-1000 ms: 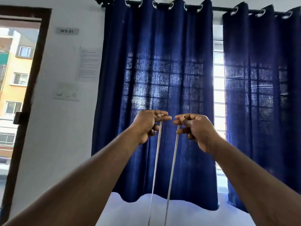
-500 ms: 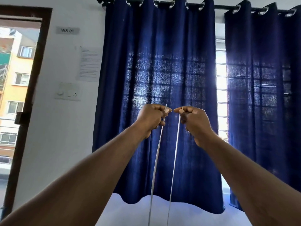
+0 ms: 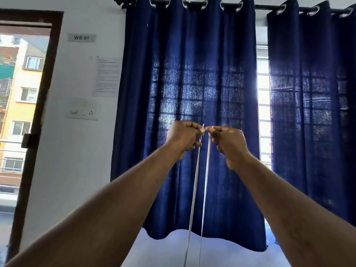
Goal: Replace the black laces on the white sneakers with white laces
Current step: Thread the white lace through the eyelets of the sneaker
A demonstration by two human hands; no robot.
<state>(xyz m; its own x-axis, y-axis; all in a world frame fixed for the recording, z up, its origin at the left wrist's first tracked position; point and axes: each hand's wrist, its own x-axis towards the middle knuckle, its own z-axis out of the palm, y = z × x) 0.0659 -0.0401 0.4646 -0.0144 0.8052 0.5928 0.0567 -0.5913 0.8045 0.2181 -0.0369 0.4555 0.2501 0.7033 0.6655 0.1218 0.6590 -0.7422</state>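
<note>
Both forearms reach up and fwd from the bottom corners, converging at mid-frame. Btwn them the white lace (image 3: 194,189) runs as two taut strands, nearly parallel and just apart, dropping from the fingers straight down out of the bottom edge. Where they end below can't be seen. The sneakers aren't in view, so no telling if the lace is already through an eyelet; no black lace shows either.

Left hand (image 3: 183,138): fingers (image 3: 192,126) curled, thumb and index pinching one lace end, its tip poking just above the pinch. Right hand (image 3: 229,143): same, fingers (image 3: 218,130) curled and pinching the other end, tip just showing. The two pinches sit almost touching, at about the same height.

Why held so, prob.: ends brought side by side w/ both strands pulled tight lets the person compare lengths, so both halves come out even before lacing goes on. Held high bc the lace is long and slack would hide any mismatch.

Behind the fingers hangs a dark blue curtain (image 3: 183,74) on a rod (image 3: 260,5), daylight glowing thru it and thru the gap (image 3: 263,93) beyond the right hand. Far out past the left hand: white wall w/ a "WS 01" sign (image 3: 81,37), a paper notice (image 3: 107,76), a switch plate (image 3: 82,109), then a brown door frame (image 3: 38,112).
</note>
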